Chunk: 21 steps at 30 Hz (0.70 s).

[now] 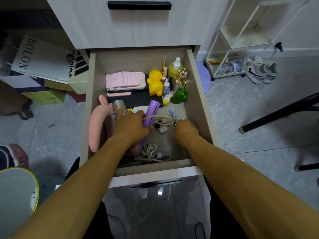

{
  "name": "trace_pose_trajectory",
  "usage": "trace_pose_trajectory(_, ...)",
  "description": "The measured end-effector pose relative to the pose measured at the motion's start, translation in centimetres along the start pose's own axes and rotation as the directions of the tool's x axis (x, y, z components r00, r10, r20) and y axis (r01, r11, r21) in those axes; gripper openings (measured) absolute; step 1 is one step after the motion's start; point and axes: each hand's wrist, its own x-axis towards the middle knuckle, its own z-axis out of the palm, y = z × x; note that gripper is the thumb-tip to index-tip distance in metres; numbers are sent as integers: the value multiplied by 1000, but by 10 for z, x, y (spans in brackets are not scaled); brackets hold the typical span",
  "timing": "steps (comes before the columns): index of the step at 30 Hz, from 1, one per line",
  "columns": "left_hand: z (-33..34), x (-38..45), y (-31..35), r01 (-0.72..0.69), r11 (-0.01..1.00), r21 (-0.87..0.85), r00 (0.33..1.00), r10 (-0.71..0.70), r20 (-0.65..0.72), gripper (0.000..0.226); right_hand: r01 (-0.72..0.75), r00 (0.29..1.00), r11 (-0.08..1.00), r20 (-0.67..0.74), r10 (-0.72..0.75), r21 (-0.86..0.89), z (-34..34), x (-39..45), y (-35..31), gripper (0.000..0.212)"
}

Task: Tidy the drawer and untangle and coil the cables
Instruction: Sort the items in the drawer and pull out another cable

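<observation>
The open drawer (196,94) holds a jumble of items. Both my hands are inside it. My left hand (131,125) and my right hand (185,130) each grip one end of a cream cable (162,116), which is stretched between them above small white plugs (162,129). The cable crosses a purple tube-shaped device (151,111). A tangled cream cable bundle (148,152) lies near the drawer's front beside a small lilac gadget (161,155). Another white cable (126,78) is wound around a pink case at the back.
At the drawer's back right stand a yellow duck (155,81), a green toy (179,96), bottles (175,67) and a gold figurine (181,77). A pink plush (99,121) lines the left wall. Boxes sit on the floor left; a white trolley (229,47) and shoes are at right.
</observation>
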Motion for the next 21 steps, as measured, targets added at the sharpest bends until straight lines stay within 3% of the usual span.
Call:
trace_pose_trajectory(3,1,1,-1,11,1000,-28,1000,-11,0,41,-4,999,1000,-44,4,-10,-2,-4,0,27)
trace_pose_trajectory(7,2,1,-1,7,1000,-26,1000,-7,-10,39,7,996,993,-93,4,119,-9,-4,2,24)
trace_pose_trajectory(11,2,1,0,0,1000,-23,1000,-1,-21,39,-33,999,979,12,32,199,-5,0,3,25)
trace_pose_trajectory(16,3,1,-1,4,999,-36,1000,-4,-19,44,-49,991,995,131,38,86,1,3,-1,32)
trace_pose_trajectory(21,2,1,0,-7,1000,-17,1000,6,-25,40,2,1000,996,4,-2,-84,0,1,2,29)
